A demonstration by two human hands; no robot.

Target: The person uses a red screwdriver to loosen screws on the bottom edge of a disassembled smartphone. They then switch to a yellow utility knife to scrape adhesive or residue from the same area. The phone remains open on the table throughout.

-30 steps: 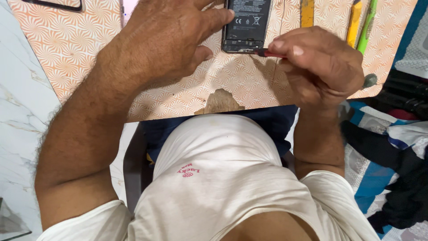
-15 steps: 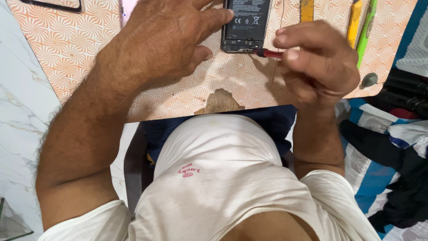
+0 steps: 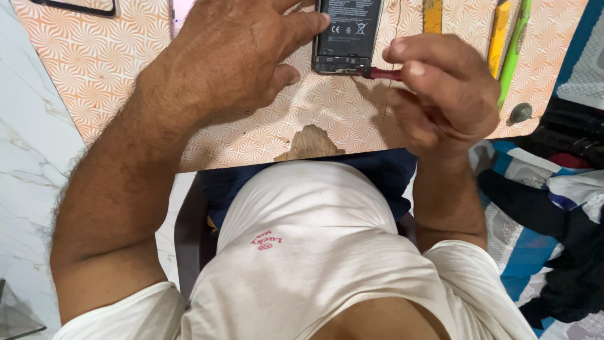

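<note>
A: So, layout?
B: Board (image 3: 126, 75) on top, patterned, chipped at near edge. Phone (image 3: 347, 34) lies back-open at its far edge.
A: Hands?
B: Left hand (image 3: 239, 56) flat, fingers spread, steadying phone's side. Right hand (image 3: 440, 88) pinches red screwdriver (image 3: 384, 73), tip at phone's bottom edge.

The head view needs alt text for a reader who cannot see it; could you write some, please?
A left hand steadies an opened dark phone on an orange patterned table, while the right hand holds a red-handled tool against its lower edge. Yellow and green tools lie alongside.
</note>
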